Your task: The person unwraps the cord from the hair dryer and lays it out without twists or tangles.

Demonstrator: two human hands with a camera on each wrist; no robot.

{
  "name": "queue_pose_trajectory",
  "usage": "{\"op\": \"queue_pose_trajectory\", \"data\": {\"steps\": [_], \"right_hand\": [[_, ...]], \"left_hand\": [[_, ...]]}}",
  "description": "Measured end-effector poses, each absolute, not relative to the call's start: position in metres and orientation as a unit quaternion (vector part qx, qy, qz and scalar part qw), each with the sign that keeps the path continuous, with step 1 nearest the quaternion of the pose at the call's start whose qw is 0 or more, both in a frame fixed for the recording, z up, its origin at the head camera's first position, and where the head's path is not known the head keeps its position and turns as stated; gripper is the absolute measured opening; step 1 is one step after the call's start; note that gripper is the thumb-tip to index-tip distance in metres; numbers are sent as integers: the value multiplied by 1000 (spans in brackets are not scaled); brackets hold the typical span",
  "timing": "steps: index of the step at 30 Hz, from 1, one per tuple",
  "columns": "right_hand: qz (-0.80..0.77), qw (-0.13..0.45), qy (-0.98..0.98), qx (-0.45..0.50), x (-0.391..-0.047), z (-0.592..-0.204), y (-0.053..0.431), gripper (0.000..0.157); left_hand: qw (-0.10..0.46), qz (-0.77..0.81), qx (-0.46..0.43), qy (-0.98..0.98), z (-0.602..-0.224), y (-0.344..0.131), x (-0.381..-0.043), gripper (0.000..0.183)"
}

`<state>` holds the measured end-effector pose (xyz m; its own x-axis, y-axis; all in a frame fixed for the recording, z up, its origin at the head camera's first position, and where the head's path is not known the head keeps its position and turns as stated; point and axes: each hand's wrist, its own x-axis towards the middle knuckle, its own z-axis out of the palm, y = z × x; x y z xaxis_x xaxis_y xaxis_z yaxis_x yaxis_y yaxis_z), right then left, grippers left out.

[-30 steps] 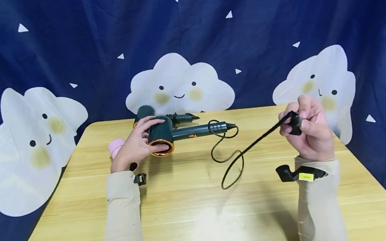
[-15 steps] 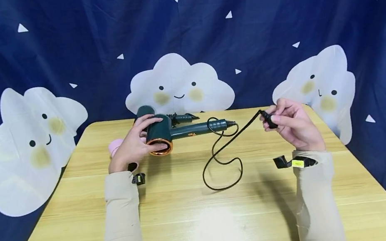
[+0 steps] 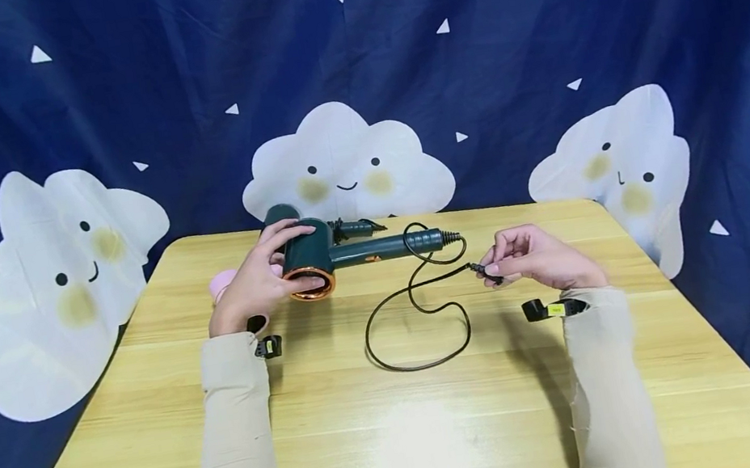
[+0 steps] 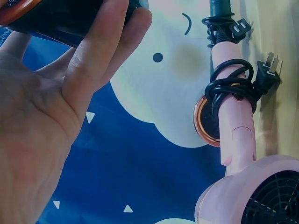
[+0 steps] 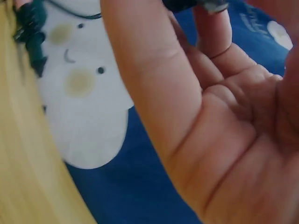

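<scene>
My left hand (image 3: 256,281) grips the barrel of a dark green hair dryer (image 3: 307,246) with a copper-coloured rim, thumb at the rim and fingers over the top. The dryer's handle points right, and a black cord (image 3: 396,367) runs from its end, looping above the table. Between the thumb and fingers of my right hand (image 3: 541,257) is the cord's black plug (image 3: 487,273). In the right wrist view only a bit of the plug (image 5: 180,3) shows at the top edge. A pink hair dryer (image 4: 236,126), cord wound round its handle, lies beside my left hand.
Behind the held dryer lies another dark green hair dryer (image 3: 358,228), its cord wrapped at the handle. The wooden table (image 3: 450,427) ends at a blue curtain (image 3: 499,42) with white clouds. My left forearm partly hides the pink dryer.
My right hand has moved left and down with the plug, toward the dryer's handle. The cord has slackened into a wider loop. The left hand and dryer have barely moved.
</scene>
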<state>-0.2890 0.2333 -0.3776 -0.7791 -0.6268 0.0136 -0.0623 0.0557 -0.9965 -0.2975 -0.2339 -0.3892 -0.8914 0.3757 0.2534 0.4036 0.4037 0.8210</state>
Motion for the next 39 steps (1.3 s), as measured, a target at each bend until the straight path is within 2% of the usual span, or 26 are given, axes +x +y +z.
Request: {"op": "queue_pose_trajectory", "data": {"steps": [8,17,26,33,39], "right_hand": [[-672,231,675,-199,-301,-394,209,23],[-702,190,673,-135,-304,-399,194,27],[-725,101,676,-85,-303,-394,188,22],[-791,24,598,-126,-301,-387,187,15],[-816,-44,558,-143,-297,-376,181,20]], "left_hand": [[4,-484,-242,-841,-386,-229,-296,79],[8,-459,-273,-845,-383,-223,-295,79],[-13,-446,-265,-855,-384,-223,-295,78],[-23,-442,-254,-860,-385,-223,-294,78],[-21,-437,-248,-864,-387,-227,-297,78]]}}
